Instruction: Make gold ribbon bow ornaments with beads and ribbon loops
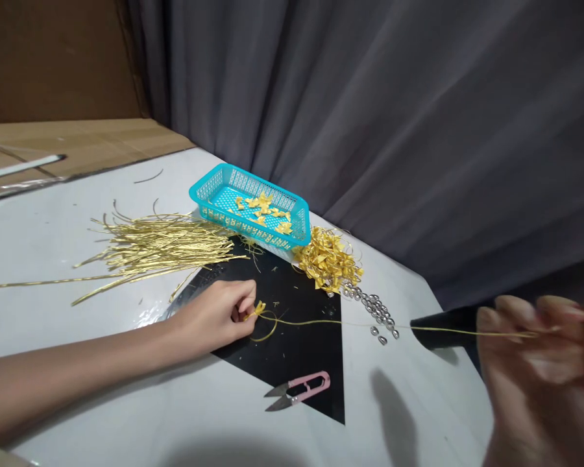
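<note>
Right hand (pixel 530 383) blurred, pinching gold wire (pixel 316 322); left hand (pixel 211 318) clenched on same wire (white tabletop (pixel 433 402), grey curtain (pixel 370 117) behind).

Your view was brightly and evenly lit from above, leaving only soft grey shadows (pixel 394 415) on the white tabletop (pixel 433 395). A small patch of glare (pixel 143 316) shone toward the left. Your right hand (pixel 530 376) was smeared by motion blur at the right edge, the grey curtain (pixel 370 130) looked dim, and the wide lens bowed the far corners.
</note>
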Demonstrator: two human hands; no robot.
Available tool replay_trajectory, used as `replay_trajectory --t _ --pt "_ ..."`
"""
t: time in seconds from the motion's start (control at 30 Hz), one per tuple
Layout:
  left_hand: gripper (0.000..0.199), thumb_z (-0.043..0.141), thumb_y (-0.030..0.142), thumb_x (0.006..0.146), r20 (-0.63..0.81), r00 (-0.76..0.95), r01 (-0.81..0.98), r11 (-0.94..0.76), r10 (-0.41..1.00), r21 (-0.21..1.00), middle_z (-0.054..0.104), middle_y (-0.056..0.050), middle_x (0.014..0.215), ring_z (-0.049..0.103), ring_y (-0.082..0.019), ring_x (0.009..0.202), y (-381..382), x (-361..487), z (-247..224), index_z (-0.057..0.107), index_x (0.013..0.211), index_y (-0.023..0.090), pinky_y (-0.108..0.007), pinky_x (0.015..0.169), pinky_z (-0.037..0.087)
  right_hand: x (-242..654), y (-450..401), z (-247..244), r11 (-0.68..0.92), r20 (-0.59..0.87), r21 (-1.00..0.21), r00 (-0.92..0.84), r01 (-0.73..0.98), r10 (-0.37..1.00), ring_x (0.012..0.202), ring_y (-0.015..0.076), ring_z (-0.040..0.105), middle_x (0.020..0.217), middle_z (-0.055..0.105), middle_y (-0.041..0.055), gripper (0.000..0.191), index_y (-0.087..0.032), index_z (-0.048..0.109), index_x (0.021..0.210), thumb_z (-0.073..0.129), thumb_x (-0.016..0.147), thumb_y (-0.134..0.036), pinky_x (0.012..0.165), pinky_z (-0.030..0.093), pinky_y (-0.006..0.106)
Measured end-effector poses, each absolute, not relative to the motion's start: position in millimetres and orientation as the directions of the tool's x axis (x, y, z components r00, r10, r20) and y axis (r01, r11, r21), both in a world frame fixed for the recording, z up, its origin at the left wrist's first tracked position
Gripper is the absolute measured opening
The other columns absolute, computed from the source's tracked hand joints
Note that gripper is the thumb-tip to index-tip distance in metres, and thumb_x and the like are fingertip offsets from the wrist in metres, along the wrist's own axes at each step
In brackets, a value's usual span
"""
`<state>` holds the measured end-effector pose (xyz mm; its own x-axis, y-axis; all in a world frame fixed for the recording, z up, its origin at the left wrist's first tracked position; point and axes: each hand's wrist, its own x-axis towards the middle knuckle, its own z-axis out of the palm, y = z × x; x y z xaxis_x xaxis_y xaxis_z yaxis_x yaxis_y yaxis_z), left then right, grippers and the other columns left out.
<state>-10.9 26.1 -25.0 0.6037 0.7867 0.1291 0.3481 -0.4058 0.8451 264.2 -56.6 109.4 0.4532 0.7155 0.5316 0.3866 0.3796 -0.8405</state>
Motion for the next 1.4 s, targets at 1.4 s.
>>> replay_trajectory --t 1.4 --pt "0.044 0.077 0.015 0.066 -0.299 0.604 -0.154 0.476 0.739 0.866 0.072 0.000 0.076 0.060 -0.008 0.064 29.4 -3.9 -7.4 0.034 0.061 0.019 -0.021 0.065 0.047 180.6 -39.0 22.9 0.301 0.237 -0.699 -0.186 0.649 0.953 0.077 0.0181 0.060 0.082 0.062 0.0035 0.016 -0.020 0.069 0.091 0.055 0.091 -0.013 0.069 0.044 0.030"
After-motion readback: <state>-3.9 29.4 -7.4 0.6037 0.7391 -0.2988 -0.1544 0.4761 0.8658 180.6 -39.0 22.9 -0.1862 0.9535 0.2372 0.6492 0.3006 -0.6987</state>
